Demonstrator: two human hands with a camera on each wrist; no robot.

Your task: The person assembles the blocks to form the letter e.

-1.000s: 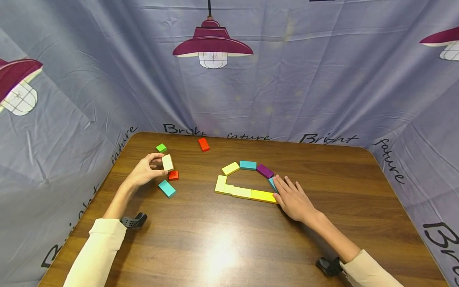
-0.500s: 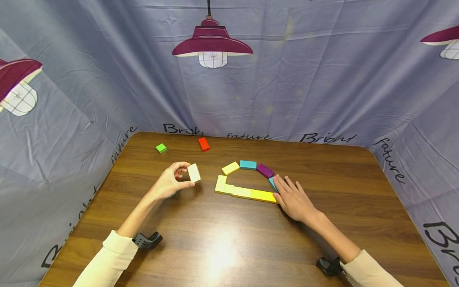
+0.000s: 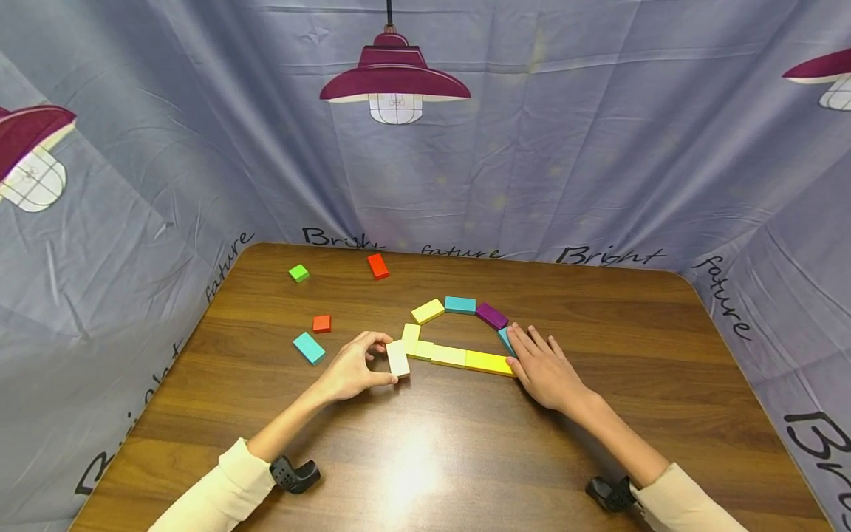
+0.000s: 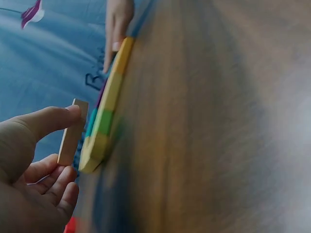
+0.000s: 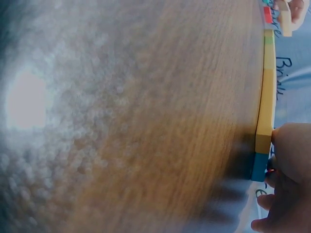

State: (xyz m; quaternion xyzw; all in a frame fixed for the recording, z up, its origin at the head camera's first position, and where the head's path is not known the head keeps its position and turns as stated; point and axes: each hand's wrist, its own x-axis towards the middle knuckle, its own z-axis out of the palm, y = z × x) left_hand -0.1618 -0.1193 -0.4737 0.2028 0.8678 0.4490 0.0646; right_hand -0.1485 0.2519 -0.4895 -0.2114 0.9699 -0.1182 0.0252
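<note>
My left hand [image 3: 354, 371] pinches a cream wooden block [image 3: 398, 359] between thumb and fingers, close to the left end of a loop of blocks. In the left wrist view the held block [image 4: 72, 136] stands on its narrow side. The loop has a pale yellow block [image 3: 411, 336] at its left, then a tilted yellow one [image 3: 428, 311], a blue one [image 3: 460, 305] and a purple one [image 3: 492, 316]. A straight front row ends in a deep yellow block [image 3: 490, 363]. My right hand [image 3: 548, 375] lies with straight fingers at the right end, fingertips on another blue block [image 3: 504, 340], partly hidden.
Left of the loop lie a teal block [image 3: 309, 348] and a small red block [image 3: 322, 324]. Farther back are a small green block [image 3: 299, 273] and a longer red block [image 3: 378, 267]. A printed curtain [image 3: 532, 170] stands behind the wooden table [image 3: 598, 303].
My left hand has carried the cream block from beside the small red block rightward and nearer to me, up to the loop's left end. My right hand has stayed in place.
</note>
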